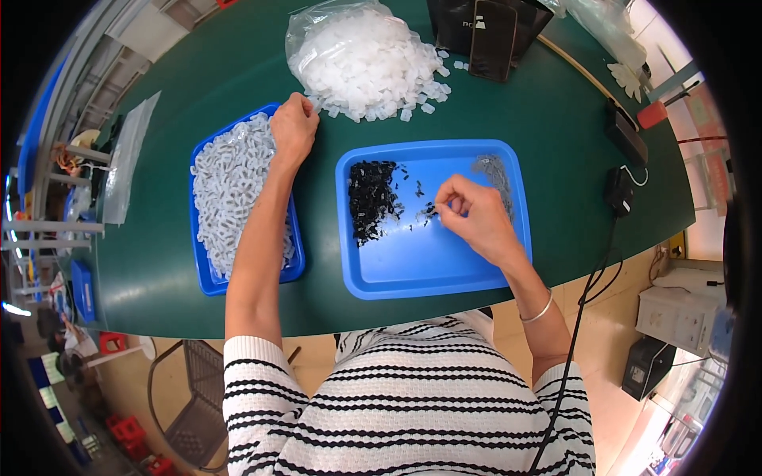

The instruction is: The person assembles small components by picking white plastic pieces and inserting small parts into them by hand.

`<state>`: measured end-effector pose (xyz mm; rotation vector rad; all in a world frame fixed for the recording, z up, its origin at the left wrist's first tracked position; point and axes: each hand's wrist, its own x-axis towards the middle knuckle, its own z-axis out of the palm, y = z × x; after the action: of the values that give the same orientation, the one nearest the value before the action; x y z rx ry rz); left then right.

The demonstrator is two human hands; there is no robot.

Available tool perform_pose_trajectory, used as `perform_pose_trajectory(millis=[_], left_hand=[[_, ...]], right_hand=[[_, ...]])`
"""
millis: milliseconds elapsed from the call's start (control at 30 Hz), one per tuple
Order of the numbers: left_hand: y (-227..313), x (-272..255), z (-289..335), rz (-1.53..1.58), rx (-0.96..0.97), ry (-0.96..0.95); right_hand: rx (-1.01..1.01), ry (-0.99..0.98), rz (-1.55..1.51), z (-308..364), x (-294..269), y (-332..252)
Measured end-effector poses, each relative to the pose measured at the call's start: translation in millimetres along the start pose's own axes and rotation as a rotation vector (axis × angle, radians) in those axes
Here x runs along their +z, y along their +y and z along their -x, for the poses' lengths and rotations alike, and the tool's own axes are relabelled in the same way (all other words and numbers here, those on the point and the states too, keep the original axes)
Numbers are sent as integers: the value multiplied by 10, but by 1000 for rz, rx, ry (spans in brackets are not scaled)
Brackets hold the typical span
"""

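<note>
As I watch remotely, R hand (474,213) is pinched over lt-blue tray (397,266), can't tell if holding; black pcs (367,198) at tray's 9–10 o'clock, gray pcs (498,176) at 2. L hand (294,131) curled, contents unclear, at dk-blue tray's (210,284) 1 o'clock.

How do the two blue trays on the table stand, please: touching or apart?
Apart: the head view shows green tabletop between the left tray and the right tray.
</note>
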<state>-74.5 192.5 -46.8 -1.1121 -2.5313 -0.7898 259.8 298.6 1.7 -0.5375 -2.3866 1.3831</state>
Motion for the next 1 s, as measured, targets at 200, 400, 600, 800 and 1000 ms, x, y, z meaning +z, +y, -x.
perform_pose_trajectory(millis=[200, 400, 600, 800, 1000], left_hand=[[386, -393, 317, 344, -133, -117], [1098, -688, 859, 1122, -376, -415], [1497, -658, 1283, 1378, -512, -473], [1650, -665, 1493, 1309, -497, -400], [1625, -683, 1549, 1352, -479, -392]], right_hand=[[126, 15, -302, 125, -149, 65], [145, 10, -533, 87, -98, -32], [45, 166, -641, 90, 136, -190], [-56, 232, -206, 145, 185, -222], [-124, 309, 12, 152, 204, -311]])
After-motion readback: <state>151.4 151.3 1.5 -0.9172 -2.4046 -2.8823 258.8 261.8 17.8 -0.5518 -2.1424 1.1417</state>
